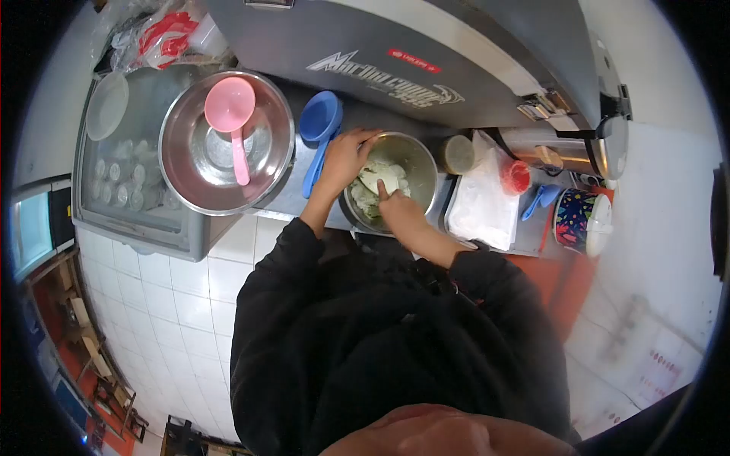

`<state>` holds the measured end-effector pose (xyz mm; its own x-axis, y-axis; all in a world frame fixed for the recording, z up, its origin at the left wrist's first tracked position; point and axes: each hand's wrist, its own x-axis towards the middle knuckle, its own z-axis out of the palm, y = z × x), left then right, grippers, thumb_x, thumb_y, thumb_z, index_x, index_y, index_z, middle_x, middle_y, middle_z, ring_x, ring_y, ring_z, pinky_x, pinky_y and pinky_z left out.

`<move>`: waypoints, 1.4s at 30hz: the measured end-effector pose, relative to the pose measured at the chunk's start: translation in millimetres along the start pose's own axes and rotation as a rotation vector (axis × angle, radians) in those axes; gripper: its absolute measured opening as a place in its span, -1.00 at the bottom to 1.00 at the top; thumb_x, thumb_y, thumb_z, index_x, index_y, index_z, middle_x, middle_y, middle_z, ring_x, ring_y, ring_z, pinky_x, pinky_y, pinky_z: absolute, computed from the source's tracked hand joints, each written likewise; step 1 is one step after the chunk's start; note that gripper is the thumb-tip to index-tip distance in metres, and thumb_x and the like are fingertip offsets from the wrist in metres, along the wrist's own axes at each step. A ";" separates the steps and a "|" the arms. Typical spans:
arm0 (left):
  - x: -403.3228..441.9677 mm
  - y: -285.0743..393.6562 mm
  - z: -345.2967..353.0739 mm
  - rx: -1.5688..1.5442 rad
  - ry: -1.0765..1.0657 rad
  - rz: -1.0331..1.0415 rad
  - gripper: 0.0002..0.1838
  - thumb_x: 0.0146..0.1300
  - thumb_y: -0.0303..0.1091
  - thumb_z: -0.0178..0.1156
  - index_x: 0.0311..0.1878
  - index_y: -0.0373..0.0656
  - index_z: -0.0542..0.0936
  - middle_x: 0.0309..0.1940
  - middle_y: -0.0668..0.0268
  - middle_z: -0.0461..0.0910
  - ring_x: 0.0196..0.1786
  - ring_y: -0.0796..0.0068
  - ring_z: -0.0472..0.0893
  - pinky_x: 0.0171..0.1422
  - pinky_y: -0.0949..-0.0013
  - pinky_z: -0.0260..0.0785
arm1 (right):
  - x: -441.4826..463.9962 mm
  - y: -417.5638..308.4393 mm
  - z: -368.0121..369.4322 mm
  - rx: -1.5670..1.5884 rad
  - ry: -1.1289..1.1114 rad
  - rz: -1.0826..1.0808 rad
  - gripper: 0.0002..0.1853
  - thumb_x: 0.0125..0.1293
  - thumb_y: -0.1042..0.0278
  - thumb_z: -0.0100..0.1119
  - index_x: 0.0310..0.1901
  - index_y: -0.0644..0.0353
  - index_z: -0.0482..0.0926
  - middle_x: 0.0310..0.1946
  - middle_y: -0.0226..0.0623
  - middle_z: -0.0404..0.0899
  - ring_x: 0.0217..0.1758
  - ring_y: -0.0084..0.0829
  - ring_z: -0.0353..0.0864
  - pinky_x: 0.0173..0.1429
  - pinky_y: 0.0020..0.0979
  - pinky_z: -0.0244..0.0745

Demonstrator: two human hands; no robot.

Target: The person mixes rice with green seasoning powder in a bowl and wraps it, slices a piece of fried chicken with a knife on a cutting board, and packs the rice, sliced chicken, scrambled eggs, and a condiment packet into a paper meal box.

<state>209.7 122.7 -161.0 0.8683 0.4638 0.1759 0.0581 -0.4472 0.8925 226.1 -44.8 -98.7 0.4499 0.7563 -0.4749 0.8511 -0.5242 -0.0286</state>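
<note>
A deep metal bowl (424, 163) stands on the counter in front of me, with a soft, whitish, lumpy mixture (367, 199) inside. My left hand (348, 161) grips the left side of its rim, fingers bent over the edge. Inside the bowl, my right hand (404, 217) closes on a pale, rounded, spoon-like utensil (382, 175), the index finger pressed along it. The utensil's handle is hidden by the hand, and its head rests in the mixture. Just left of my left hand lies a blue ladle-like scoop (320, 118).
A wide steel basin (171, 144) holding a pink scoop (230, 106) sits to the left on a glass-topped chest (144, 220). Right of the bowl are a jar (457, 155), a plastic-covered tray (483, 201), a red container (515, 177) and a patterned tub (582, 220). A grey machine panel (342, 38) borders the back.
</note>
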 end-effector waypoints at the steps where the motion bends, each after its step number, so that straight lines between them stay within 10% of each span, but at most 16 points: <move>1: 1.8 5.8 -2.8 -0.004 0.011 0.015 -0.74 0.30 -0.23 0.10 -0.06 -0.07 0.67 -0.21 0.12 0.64 -0.18 0.07 0.61 -0.12 0.16 0.43 | 1.2 6.2 -19.5 0.019 -0.046 -0.035 -0.32 0.10 0.58 0.02 0.35 0.35 0.19 -0.43 0.03 0.55 -0.36 -0.09 0.65 -0.33 -0.28 0.59; 14: 0.7 9.7 -4.4 -0.074 -0.126 -0.065 -0.76 0.29 -0.27 0.10 -0.07 -0.10 0.66 -0.18 0.06 0.63 -0.12 -0.02 0.59 -0.04 0.11 0.41 | 53.4 84.8 -99.7 0.159 -0.046 -0.345 -0.75 0.26 0.25 0.10 -0.19 0.23 0.63 -0.44 0.03 0.60 -0.43 -0.12 0.64 -0.27 -0.21 0.52; 16: -0.9 12.0 -3.6 -0.090 -0.113 -0.045 -0.75 0.29 -0.28 0.09 -0.07 -0.11 0.66 -0.19 0.07 0.62 -0.15 -0.02 0.59 -0.06 0.12 0.41 | 72.3 89.1 -87.9 0.236 -0.553 -0.041 -0.70 0.37 0.19 0.00 0.03 0.11 0.56 -0.60 -0.13 0.50 -0.70 -0.29 0.46 -0.57 -0.29 0.39; 21: -11.5 16.7 -6.3 -0.133 -0.012 -0.143 -0.74 0.31 -0.30 0.08 -0.06 -0.20 0.64 -0.24 0.04 0.63 -0.18 0.05 0.60 -0.10 0.21 0.39 | 16.0 141.1 -43.6 1.108 -0.906 0.385 -0.73 0.47 0.14 -0.11 0.06 0.03 0.47 -0.59 -0.45 0.39 -0.74 -0.76 0.15 -0.76 -0.69 0.00; 23: -15.7 16.6 0.4 -0.123 0.042 -0.155 -0.75 0.30 -0.28 0.08 -0.07 -0.12 0.65 -0.23 0.03 0.61 -0.20 -0.06 0.57 -0.10 0.14 0.40 | -7.4 112.9 -35.9 1.239 -0.756 0.445 -0.75 0.47 0.17 -0.10 0.01 0.11 0.45 -0.60 -0.46 0.41 -0.77 -0.73 0.18 -0.78 -0.64 0.04; 26: -21.5 12.1 12.9 -0.135 0.183 -0.197 -0.75 0.32 -0.28 0.07 -0.06 -0.11 0.65 -0.23 -0.01 0.60 -0.16 -0.08 0.56 -0.08 0.12 0.39 | -32.6 51.4 26.2 0.208 -0.001 -0.060 -0.57 0.33 0.52 -0.17 0.22 0.45 0.29 -0.51 0.05 0.57 -0.58 -0.15 0.61 -0.52 -0.14 0.52; 37: -21.9 29.1 9.6 -0.120 0.160 -0.223 -0.75 0.34 -0.27 0.05 -0.05 -0.12 0.63 -0.19 0.05 0.60 -0.13 -0.05 0.57 -0.03 0.14 0.40 | -42.5 8.3 -34.3 0.074 -0.242 0.053 -0.47 0.23 0.57 -0.11 0.29 0.31 0.26 -0.37 0.12 0.58 -0.35 0.03 0.62 -0.27 -0.01 0.52; 42: -16.9 14.1 10.1 -0.048 0.113 -0.097 -0.75 0.33 -0.28 0.06 -0.05 -0.11 0.64 -0.26 0.07 0.59 -0.18 -0.02 0.57 -0.10 0.15 0.40 | -8.0 46.5 -23.4 0.249 -0.002 -0.031 -0.65 0.32 0.43 -0.10 0.09 0.37 0.42 -0.36 0.05 0.61 -0.32 0.07 0.63 -0.23 -0.09 0.57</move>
<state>200.9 100.8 -155.6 0.7985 0.5876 0.1307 0.1134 -0.3601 0.9260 268.3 -66.1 -75.7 0.4237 0.7731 -0.4719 0.7714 -0.5811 -0.2593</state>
